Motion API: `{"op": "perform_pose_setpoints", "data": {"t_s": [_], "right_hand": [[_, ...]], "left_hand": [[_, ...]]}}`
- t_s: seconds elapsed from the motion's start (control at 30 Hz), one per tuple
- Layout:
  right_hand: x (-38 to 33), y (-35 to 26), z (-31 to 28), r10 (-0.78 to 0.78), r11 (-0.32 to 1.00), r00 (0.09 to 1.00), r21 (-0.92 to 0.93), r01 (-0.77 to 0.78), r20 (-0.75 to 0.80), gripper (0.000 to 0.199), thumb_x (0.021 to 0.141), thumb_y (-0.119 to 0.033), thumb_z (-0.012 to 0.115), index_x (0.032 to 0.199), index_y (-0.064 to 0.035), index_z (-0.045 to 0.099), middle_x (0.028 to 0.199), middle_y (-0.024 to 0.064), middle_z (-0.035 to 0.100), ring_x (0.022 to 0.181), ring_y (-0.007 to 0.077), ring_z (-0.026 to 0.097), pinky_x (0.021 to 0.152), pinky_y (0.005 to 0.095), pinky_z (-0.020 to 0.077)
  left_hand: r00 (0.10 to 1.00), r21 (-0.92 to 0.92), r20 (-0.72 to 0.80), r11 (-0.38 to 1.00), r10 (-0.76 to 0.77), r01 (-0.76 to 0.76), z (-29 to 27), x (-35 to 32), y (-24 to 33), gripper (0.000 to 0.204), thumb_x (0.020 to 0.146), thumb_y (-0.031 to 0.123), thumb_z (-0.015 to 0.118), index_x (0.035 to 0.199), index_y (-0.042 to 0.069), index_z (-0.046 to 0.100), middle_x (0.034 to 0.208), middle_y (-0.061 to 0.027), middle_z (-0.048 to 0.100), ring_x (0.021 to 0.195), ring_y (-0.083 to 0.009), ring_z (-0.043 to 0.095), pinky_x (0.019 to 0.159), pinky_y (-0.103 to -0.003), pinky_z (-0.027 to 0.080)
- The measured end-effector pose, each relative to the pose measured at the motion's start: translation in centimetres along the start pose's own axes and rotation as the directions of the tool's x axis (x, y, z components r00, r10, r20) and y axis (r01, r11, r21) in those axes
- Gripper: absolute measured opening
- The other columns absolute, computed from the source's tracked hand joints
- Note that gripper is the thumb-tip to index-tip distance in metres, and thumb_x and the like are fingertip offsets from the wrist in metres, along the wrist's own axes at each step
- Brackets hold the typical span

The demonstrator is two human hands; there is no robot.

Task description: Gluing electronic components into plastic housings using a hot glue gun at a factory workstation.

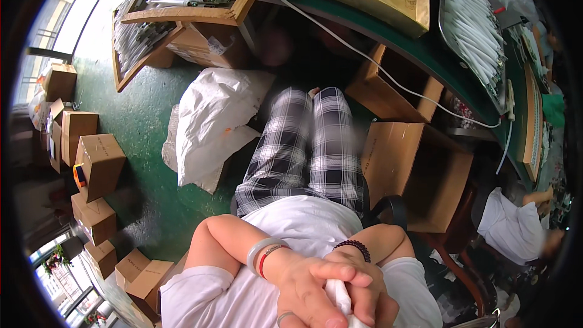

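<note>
Both hands are raised close in front of my chest at the lower edge. A white crumpled tissue (pixel 339 296) is pinched between them, its lower part cut off by the frame. My left hand (pixel 303 291), with a pale bangle, a red cord and rings, is bent around one side of it. From the other side my right hand (pixel 371 291), wearing a dark bead bracelet, closes on it with curled fingers. Below the hands lie my white shirt and my plaid trousers (pixel 303 146), as I sit.
A white plastic sack (pixel 212 121) lies on the green floor left of my legs. Open cardboard boxes (pixel 392 158) stand at right. Ahead, a green table carries a wooden tray (pixel 182 14) and a metal tray (pixel 446 42) of white sticks. A cable (pixel 364 54) hangs down. A co-worker (pixel 513 225) sits at right.
</note>
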State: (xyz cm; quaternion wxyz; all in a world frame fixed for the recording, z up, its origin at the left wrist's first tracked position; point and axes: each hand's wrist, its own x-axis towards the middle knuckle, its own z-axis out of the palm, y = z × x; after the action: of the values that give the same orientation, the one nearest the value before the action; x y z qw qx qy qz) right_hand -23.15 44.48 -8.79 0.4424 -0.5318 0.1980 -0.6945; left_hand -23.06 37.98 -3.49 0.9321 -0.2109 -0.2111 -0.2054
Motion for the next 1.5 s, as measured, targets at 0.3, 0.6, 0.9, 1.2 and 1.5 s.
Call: {"op": "perform_pose_setpoints", "data": {"t_s": [0.3,0.6,0.9,1.2,1.5], "right_hand": [[4.0,1.4,-7.2,0.621,0.772,0.759,0.016,-0.635,0.195,0.024,0.091,-0.023,0.04,0.108,-0.0059,0.043,0.098,0.0134,0.05,0.096,0.0232,0.052,0.098,0.0347,0.0338],[8.4,-4.7,-0.6,0.876,-0.258,0.225,0.809,-0.528,0.426,0.025,0.092,-0.011,0.037,0.106,-0.0038,0.056,0.125,0.0214,0.045,0.124,0.0291,0.035,0.107,0.038,0.0184],[9.6,-4.4,1.2,0.836,-0.383,0.121,0.727,-0.57,0.535,0.021,0.09,-0.014,0.046,0.099,0.0011,0.057,0.123,0.0182,0.047,0.123,0.0214,0.034,0.109,0.0326,0.0146],[8.5,-4.9,-1.1,0.848,-0.19,0.146,0.549,-0.814,0.51,0.024,0.09,-0.006,0.039,0.108,0.0071,0.047,0.127,0.0244,0.041,0.128,0.0277,0.028,0.109,0.0343,0.013],[8.3,-2.6,1.0,0.638,-0.183,0.484,0.728,-0.66,0.599,0.026,0.086,-0.004,0.045,0.109,0.0079,0.047,0.13,0.0271,0.036,0.129,0.0309,0.024,0.11,0.0368,0.0096]], "left_hand": [[0.823,0.898,0.381,0.38,-0.42,-0.222,-4.5,2.8,7.6,0.035,0.087,0.014,0.046,0.116,-0.005,0.05,0.131,-0.0274,0.036,0.13,-0.0426,0.017,0.106,-0.047,0.009],[0.906,0.478,-0.363,0.878,0.218,-0.019,3.4,-5.8,4.2,0.025,0.079,0.001,0.053,0.103,-0.01,0.051,0.133,-0.0142,0.038,0.133,-0.0347,0.012,0.109,-0.038,0.005],[0.774,0.133,-0.62,0.99,0.126,-0.054,4.5,0.0,1.5,0.043,0.072,0.003,0.064,0.111,-0.006,0.05,0.137,-0.0253,0.025,0.128,-0.0363,0.023,0.108,-0.038,0.017],[0.897,-0.904,-0.004,-0.382,-0.441,-0.192,2.2,3.8,1.8,0.036,0.086,0.016,0.047,0.109,-0.011,0.046,0.111,-0.0182,0.051,0.088,-0.0199,0.054,0.074,-0.023,0.04],[0.879,-0.24,0.467,-0.942,0.099,0.234,-1.8,-4.6,0.9,0.039,0.089,0.034,0.044,0.075,-0.002,0.052,0.058,-0.0056,0.055,0.039,-0.014,0.044,0.036,-0.022,0.031]]}}
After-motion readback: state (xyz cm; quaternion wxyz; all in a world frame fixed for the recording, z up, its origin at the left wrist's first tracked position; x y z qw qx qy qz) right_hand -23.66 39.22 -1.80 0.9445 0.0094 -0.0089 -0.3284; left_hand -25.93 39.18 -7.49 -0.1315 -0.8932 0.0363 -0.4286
